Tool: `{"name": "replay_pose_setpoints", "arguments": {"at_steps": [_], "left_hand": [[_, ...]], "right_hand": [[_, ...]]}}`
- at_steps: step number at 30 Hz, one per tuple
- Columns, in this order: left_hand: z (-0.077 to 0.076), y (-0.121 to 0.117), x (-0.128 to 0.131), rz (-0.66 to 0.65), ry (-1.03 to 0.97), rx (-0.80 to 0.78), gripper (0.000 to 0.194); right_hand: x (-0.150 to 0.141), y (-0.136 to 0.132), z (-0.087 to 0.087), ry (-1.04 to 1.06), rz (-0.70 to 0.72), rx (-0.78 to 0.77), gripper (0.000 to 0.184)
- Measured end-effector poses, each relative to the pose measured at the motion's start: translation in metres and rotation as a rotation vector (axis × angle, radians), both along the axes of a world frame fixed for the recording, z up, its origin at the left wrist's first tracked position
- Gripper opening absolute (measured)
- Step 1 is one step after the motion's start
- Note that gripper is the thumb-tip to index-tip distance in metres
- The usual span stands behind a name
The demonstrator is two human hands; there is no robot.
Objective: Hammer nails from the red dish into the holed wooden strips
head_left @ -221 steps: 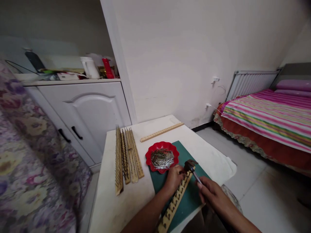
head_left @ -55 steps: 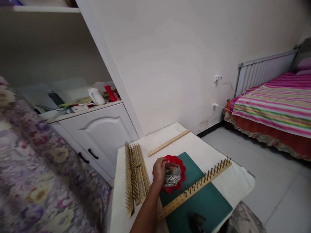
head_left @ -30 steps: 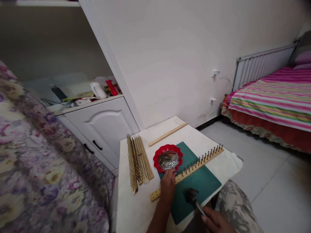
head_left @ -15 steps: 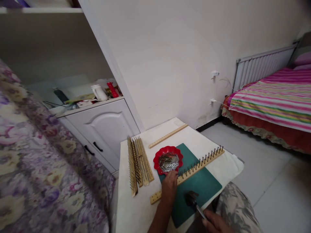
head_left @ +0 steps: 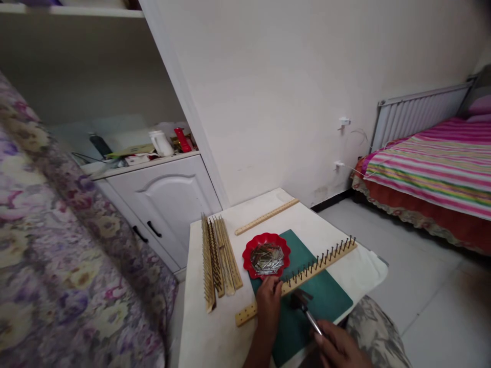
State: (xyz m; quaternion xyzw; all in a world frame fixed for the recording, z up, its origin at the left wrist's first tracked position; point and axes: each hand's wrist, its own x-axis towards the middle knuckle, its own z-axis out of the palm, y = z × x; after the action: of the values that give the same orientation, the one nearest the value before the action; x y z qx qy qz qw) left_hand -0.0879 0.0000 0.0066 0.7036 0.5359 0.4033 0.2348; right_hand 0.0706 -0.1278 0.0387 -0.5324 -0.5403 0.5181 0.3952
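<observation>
My right hand [head_left: 337, 343] is wrapped around the handle of a hammer [head_left: 311, 319], whose dark head is just over the green mat, close to the near side of a wooden strip [head_left: 326, 261]. Dark nails stand upright in a row along the strip's right part; bare holes show at its left end. Over the strip, left of the nails, my left hand [head_left: 268, 300] has its fingertips pinched together. Whatever is between them is too small to make out. Just beyond that hand sits a red scalloped bowl [head_left: 247, 255] of loose nails [head_left: 267, 257].
A green mat [head_left: 330, 294] lies under the strip on a white-covered table [head_left: 215, 337]. Several nail-studded strips [head_left: 220, 255] lie at left, and a bare drilled strip [head_left: 267, 216] at the back. A cabinet [head_left: 172, 204], a floral curtain [head_left: 76, 266] and a bed [head_left: 429, 158] stand around.
The hammer has risen slightly toward the strip with my right hand. My left hand has drawn back a little toward me, its fingertips still at the strip. The view has shifted slightly.
</observation>
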Motion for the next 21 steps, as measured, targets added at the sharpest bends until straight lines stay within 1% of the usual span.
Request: {"name": "replay_pose_setpoints", "arguments": {"at_steps": [3,6,11,21], "left_hand": [[-0.001,0.000,0.000,-0.009,-0.008,0.003,0.020],[-0.003,0.000,-0.001,-0.028,-0.009,0.002,0.019],[-0.006,0.000,-0.002,0.003,-0.005,0.005,0.018],[-0.005,-0.001,-0.002,-0.022,-0.041,0.005,0.018]], "right_hand": [[-0.005,0.016,0.019,-0.020,0.023,0.025,0.036],[-0.010,0.034,0.029,-0.082,0.015,0.103,0.032],[-0.018,0.053,0.025,-0.132,0.011,0.144,0.029],[-0.022,0.058,0.024,-0.185,0.034,0.178,0.029]]}}
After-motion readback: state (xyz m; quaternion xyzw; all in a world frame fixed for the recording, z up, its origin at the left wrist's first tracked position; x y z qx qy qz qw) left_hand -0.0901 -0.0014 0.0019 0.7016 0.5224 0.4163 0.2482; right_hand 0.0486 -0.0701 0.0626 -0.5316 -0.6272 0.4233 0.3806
